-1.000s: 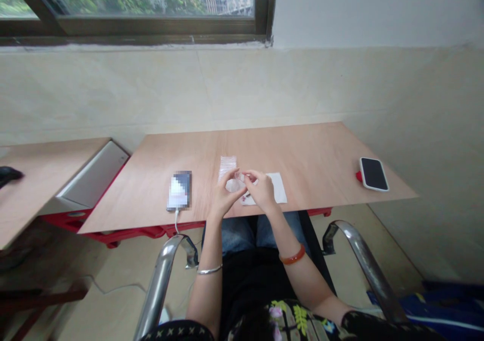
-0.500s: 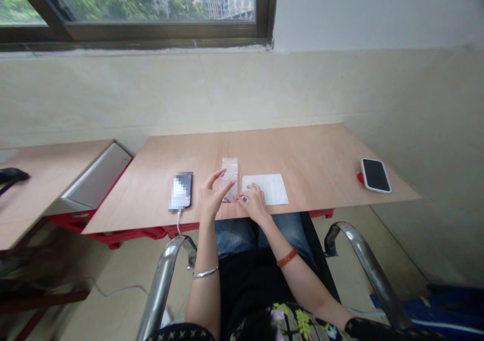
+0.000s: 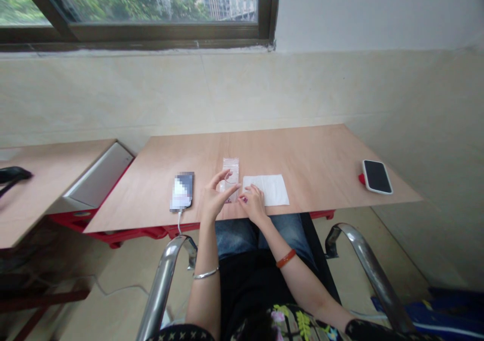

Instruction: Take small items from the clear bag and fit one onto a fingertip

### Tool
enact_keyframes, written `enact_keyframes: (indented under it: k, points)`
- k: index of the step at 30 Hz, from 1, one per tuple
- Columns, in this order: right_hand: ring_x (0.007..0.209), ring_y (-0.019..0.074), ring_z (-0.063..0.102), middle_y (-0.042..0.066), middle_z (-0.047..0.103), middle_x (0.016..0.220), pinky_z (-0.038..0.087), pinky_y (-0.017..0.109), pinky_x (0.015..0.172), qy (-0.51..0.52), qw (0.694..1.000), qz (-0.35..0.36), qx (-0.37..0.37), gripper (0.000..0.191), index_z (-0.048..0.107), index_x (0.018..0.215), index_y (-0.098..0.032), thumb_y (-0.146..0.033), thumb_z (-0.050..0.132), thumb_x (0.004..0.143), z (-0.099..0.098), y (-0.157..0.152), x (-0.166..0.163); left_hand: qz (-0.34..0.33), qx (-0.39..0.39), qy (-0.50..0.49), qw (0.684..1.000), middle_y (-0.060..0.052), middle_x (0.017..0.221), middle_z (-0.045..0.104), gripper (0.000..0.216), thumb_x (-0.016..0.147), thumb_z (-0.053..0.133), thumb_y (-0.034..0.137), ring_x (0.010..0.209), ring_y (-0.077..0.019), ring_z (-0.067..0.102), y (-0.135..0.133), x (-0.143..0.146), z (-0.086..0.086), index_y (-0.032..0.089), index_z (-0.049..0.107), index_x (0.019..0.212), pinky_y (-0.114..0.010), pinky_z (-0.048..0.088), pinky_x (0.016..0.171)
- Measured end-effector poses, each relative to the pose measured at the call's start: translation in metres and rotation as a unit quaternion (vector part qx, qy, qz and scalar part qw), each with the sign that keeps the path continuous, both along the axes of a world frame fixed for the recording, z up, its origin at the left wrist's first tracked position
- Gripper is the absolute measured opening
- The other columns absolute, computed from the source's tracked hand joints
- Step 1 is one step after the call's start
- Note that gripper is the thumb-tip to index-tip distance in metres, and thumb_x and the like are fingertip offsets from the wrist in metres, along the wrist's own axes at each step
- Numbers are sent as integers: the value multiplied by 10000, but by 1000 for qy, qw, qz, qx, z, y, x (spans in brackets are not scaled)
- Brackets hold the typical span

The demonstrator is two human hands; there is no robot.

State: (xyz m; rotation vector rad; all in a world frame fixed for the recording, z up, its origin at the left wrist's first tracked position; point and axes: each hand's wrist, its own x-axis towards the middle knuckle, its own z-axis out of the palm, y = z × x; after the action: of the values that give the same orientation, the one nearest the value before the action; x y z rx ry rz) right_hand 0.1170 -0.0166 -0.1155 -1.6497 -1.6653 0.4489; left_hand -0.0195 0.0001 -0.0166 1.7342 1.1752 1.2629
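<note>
My left hand (image 3: 218, 196) is raised over a clear zip bag (image 3: 231, 165) lying on the table, its thumb and index finger spread wide. A thin curved line shows in the gap between them; I cannot tell whether it is a thread or part of the bag. Small dark red bits show near the bag's lower end. My right hand (image 3: 255, 203) rests at the left part of a white sheet (image 3: 277, 190), thumb and index finger closed on a small dark red bead (image 3: 245, 199). Its other fingers lie over the sheet.
A phone (image 3: 182, 192) with a white charging cable (image 3: 179, 222) lies to the left on the wooden table (image 3: 302, 154). Another phone in a white case (image 3: 377, 177) is at the far right, with a red object (image 3: 362, 179) beside it. Metal armrests (image 3: 162, 285) flank me.
My left thumb and fingers have shifted slightly to the right over the bag. The right hand stays nearly where it was, and the whole view has drifted a little.
</note>
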Motion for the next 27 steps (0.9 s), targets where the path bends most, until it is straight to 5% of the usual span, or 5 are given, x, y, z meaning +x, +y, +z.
enact_keyframes:
  k: [7, 13, 21, 27]
  points:
    - [1079, 227, 544, 85, 636, 1068, 377, 391, 987, 121, 971, -135, 159, 109, 707, 854, -197, -282, 639, 846, 63, -3, 27, -32, -27, 31, 999, -98, 1183, 669, 536, 710, 768, 408, 1125, -272, 606, -3, 4, 2, 208, 628, 1186, -469, 495, 981]
    - [1099, 216, 547, 72, 639, 1072, 382, 382, 1002, 132, 963, -62, 228, 105, 721, 853, -214, -303, 670, 831, 105, -14, 36, -82, -24, 35, 996, -85, 1178, 675, 488, 709, 775, 363, 1121, -244, 615, -7, 17, 3, 215, 641, 1155, -446, 480, 1008]
    - [1007, 195, 586, 75, 653, 1012, 443, 346, 933, 187, 964, -69, 179, 158, 706, 900, -187, -285, 583, 885, 84, -6, 42, -88, -30, 25, 995, -88, 1174, 673, 472, 713, 772, 349, 1116, -242, 616, -8, 19, 7, 215, 640, 1145, -442, 491, 993]
    - [1050, 250, 549, 101, 624, 1056, 416, 397, 942, 4, 999, -23, 36, 91, 723, 875, -196, -240, 690, 803, 48, -8, 44, -80, -27, 17, 996, -86, 1171, 671, 479, 717, 767, 343, 1120, -240, 611, -6, 17, 6, 214, 635, 1159, -457, 458, 1033]
